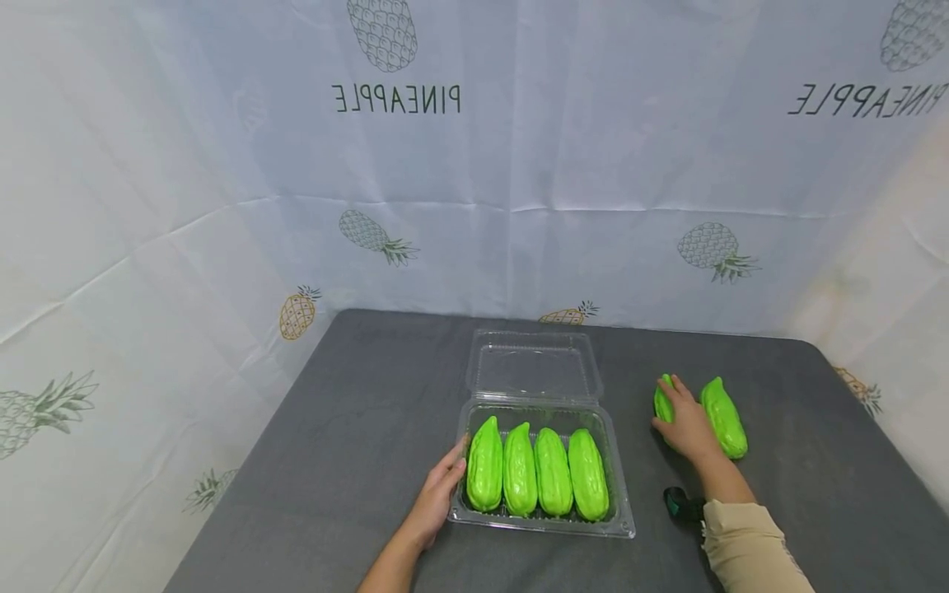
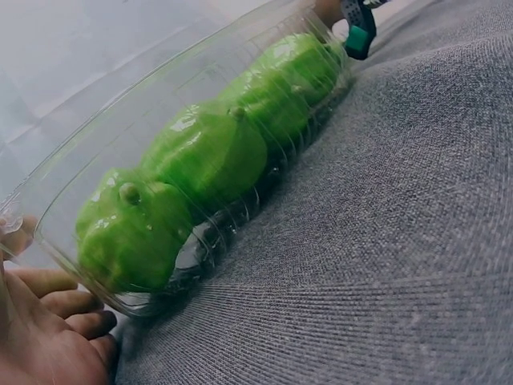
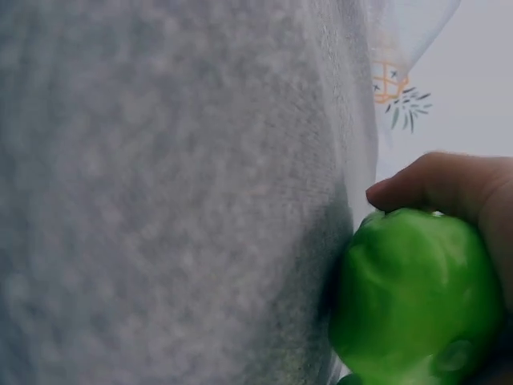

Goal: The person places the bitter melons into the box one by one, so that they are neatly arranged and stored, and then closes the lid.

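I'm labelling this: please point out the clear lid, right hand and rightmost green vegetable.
Clear lid [image 1: 535, 368], head view: middle of its panel.
Right hand [image 1: 689, 426], head view: back of hand.
Rightmost green vegetable [image 1: 724, 418], head view: mid-body.

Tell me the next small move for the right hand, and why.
I'd probably lift the green gourd gently toward the clear container: the right hand grips it, the left hand touches the container's side, the lid stands open, and four similar gourds lie inside.

Pale cloth [image 1: 519, 156] hangs from nine o'clock through twelve to three, printed with pineapples [image 1: 383, 33]; mirrored lettering [image 1: 397, 99] spells PINEAPPLE at eleven and two. Below, a gray tabletop [image 1: 356, 412]. Warmer light tints three o'clock.
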### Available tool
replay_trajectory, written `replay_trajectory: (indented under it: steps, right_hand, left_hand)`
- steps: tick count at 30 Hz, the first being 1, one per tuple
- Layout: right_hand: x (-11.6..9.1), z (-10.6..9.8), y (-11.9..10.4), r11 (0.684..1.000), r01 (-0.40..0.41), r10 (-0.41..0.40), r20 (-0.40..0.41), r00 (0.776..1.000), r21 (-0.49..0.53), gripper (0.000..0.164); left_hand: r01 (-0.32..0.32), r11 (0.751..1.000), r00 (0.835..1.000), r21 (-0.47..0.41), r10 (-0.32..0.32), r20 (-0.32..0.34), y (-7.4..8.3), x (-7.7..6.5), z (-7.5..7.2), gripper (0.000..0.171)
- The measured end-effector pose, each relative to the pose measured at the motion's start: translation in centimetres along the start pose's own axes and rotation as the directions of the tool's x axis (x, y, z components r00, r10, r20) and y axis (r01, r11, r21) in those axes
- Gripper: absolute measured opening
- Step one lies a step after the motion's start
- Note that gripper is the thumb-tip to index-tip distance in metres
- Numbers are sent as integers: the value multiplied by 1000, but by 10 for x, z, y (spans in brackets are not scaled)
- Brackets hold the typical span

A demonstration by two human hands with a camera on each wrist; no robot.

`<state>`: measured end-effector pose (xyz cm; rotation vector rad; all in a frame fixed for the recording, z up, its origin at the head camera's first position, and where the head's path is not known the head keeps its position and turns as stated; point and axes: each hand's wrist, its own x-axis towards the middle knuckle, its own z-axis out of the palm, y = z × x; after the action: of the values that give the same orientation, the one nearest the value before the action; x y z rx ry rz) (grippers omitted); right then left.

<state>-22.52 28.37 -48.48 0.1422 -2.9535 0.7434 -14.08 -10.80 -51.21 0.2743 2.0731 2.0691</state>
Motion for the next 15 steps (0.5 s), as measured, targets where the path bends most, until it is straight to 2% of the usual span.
replay_trajectory:
  steps: [8, 15]
  right_hand:
    - [-2, -1, -9, 995, -33, 35, -24, 999, 98, 64]
    - [-8, -7, -17, 975, -114, 119, -16, 993, 190, 63]
  left_hand:
    - [2, 1000, 1000, -7, -2, -5, 1, 0, 0, 60]
    - [7, 1000, 1000, -7, -7, -2, 0, 0, 1, 59]
